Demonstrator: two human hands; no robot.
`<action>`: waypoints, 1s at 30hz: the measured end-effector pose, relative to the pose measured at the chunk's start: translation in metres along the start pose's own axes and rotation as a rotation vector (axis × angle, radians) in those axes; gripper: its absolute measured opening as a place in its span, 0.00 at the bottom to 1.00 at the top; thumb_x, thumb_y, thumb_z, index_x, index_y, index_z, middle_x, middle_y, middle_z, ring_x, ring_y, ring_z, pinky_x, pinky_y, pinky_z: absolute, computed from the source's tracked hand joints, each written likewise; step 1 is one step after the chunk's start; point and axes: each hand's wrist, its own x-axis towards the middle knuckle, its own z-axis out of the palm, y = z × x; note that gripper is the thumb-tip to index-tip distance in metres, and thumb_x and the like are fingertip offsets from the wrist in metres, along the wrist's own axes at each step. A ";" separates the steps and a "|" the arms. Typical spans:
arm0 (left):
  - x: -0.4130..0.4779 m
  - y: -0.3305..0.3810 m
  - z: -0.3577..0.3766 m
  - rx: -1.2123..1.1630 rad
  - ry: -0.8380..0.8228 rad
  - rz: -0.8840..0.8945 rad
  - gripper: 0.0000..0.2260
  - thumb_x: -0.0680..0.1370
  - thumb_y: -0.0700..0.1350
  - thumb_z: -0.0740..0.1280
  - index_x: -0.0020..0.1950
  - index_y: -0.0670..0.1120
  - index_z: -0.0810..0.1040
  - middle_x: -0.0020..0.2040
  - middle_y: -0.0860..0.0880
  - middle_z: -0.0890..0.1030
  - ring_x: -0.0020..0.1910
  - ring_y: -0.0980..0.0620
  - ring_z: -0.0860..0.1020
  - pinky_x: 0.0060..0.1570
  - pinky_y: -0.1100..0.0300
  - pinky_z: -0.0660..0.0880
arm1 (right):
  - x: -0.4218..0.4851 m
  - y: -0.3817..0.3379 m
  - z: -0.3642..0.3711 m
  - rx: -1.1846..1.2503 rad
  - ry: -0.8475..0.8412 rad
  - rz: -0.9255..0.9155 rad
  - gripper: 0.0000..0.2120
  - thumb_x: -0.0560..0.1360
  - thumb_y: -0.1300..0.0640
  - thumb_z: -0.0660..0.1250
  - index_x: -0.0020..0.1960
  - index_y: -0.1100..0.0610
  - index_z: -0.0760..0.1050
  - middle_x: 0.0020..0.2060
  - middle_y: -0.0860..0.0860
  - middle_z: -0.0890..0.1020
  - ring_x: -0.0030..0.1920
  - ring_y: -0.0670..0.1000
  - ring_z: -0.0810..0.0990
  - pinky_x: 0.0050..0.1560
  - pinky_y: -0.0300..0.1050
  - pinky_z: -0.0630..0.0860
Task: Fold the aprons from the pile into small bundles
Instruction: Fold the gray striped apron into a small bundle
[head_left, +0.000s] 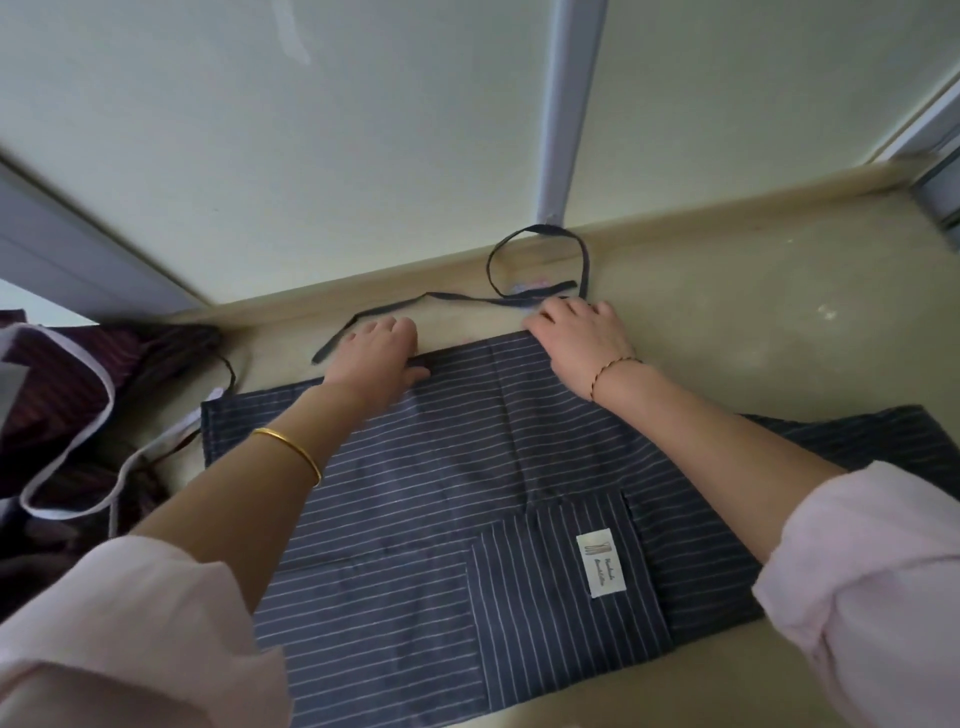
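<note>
At the far left a pile of maroon striped aprons (67, 384) with white trim lies crumpled on the beige surface (753, 332), its white ties trailing toward the middle. Just right of it, a navy pinstriped apron (415, 467) is spread flat at the centre, reaching from the near edge of the view out toward the raised lip at the foot of the pale wall.

The left hand (382, 358), with a gold bangle (291, 449) on the forearm, sits at the left end of the apron's narrow far hem. Its thumb lies on top of the cloth and its fingers curl over the hem, gripping it. A dark tie strap (415, 301) runs along the surface just beyond its knuckles.

The cloth looks smooth, its thin white stripes running across. Near the right a patch pocket (545, 597) has stripes running the other way and carries a white sewn label (597, 564).

The right hand (582, 343), with a thin cord bracelet (608, 371) at the wrist, rests palm down on the right far corner of the hem. Its fingers bend down over the corner and the tips are hidden, so I cannot tell whether they pinch the cloth or only press it. Beyond them the neck loop (491, 265) curls against the lip.
</note>
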 end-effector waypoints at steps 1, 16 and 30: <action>0.001 -0.003 -0.002 0.018 -0.058 -0.005 0.16 0.76 0.54 0.66 0.57 0.46 0.70 0.54 0.47 0.75 0.54 0.46 0.73 0.53 0.53 0.70 | 0.002 0.000 -0.006 -0.023 -0.039 0.022 0.24 0.72 0.62 0.66 0.67 0.53 0.66 0.62 0.53 0.71 0.62 0.54 0.70 0.60 0.52 0.69; -0.053 0.008 -0.082 0.214 0.271 0.187 0.06 0.77 0.42 0.62 0.52 0.45 0.68 0.49 0.46 0.73 0.41 0.43 0.75 0.31 0.54 0.68 | -0.050 0.016 -0.099 -0.047 0.411 0.242 0.06 0.74 0.62 0.62 0.51 0.57 0.74 0.44 0.53 0.79 0.49 0.56 0.76 0.58 0.53 0.65; -0.133 0.053 0.010 0.576 -0.706 0.185 0.12 0.77 0.44 0.66 0.60 0.44 0.74 0.46 0.48 0.76 0.44 0.48 0.77 0.45 0.57 0.75 | -0.206 -0.046 -0.003 -0.162 -0.215 0.171 0.19 0.72 0.64 0.66 0.60 0.54 0.67 0.57 0.52 0.73 0.53 0.52 0.76 0.67 0.55 0.59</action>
